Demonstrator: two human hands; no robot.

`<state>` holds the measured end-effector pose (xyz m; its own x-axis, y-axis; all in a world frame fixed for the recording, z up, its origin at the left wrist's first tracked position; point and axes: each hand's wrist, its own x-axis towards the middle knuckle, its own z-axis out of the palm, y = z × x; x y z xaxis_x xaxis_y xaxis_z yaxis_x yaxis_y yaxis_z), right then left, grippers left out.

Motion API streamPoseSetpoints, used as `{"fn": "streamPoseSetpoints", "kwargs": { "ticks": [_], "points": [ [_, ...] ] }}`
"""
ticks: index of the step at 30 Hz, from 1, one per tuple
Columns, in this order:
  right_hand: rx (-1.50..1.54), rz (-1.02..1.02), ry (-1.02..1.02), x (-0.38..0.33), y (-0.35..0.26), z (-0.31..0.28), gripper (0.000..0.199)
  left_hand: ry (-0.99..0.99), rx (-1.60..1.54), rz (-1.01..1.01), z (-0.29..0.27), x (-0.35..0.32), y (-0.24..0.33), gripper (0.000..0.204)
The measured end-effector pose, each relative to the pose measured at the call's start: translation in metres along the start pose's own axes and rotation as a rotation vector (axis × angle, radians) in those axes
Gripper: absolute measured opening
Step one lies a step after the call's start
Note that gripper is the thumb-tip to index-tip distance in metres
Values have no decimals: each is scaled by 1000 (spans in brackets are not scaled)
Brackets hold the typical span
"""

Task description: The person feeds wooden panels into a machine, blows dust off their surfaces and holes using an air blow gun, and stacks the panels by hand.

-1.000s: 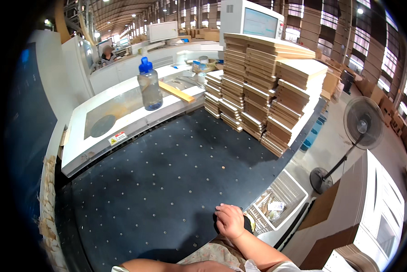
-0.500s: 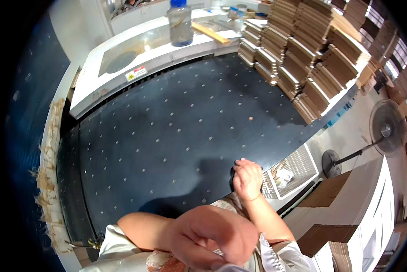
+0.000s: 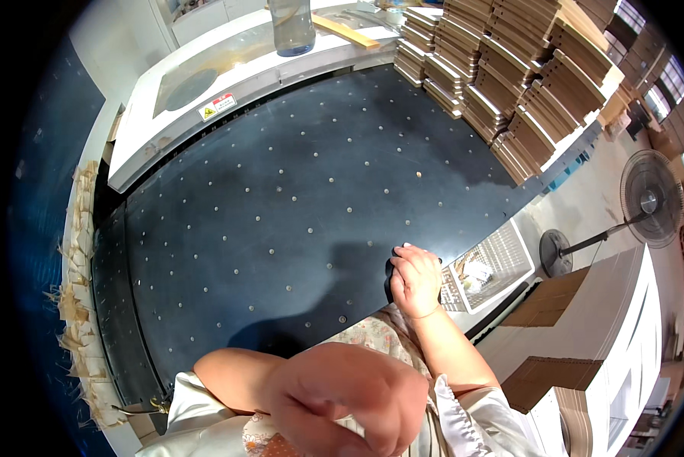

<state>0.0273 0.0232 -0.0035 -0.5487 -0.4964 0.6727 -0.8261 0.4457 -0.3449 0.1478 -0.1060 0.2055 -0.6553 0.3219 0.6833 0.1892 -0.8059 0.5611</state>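
My left hand (image 3: 349,392) is raised close in front of my body, large in the picture. Its fingers curl inward, and whatever they may hold is hidden. My right hand (image 3: 416,282) rests on the near right edge of a dark table (image 3: 228,236) dotted with small round studs. Those fingers lie over the surface and no object shows under them. A small light speck (image 3: 419,175) sits on the dark top, well beyond my right hand.
Tall stacks of brown boards with white edges (image 3: 502,84) stand at the back right. A clear bottle (image 3: 293,30) and a yellow strip (image 3: 345,32) lie on the white machine frame (image 3: 151,145). At the right are a white basket (image 3: 502,266), a standing fan (image 3: 648,202) and cardboard (image 3: 555,381).
The view has shifted, so the table and bottle sit higher in the picture. My left hand has moved slightly left, still curled. My right hand stays at the table edge.
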Motion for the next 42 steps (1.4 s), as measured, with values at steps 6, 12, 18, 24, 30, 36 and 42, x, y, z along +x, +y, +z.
{"fn": "streamPoseSetpoints", "kwargs": {
  "ticks": [6,12,18,24,30,36,42],
  "points": [
    [-13,20,0,-1,1,1,19,129,-142,-185,7,-1,5,35],
    [-5,23,-1,-1,1,2,18,-119,15,210,9,7,-11,42],
    [-7,34,-2,0,0,1,18,387,26,159,35,-2,-14,33],
    [7,26,-11,-1,2,3,19,797,147,239,54,10,-11,36],
    [-14,23,9,-2,1,0,18,-9,257,425,8,4,-1,21],
    [8,13,-14,-1,0,2,19,339,339,583,34,6,-4,17],
    [-23,14,-6,0,1,2,18,445,280,924,35,29,-14,27]
  ]
}}
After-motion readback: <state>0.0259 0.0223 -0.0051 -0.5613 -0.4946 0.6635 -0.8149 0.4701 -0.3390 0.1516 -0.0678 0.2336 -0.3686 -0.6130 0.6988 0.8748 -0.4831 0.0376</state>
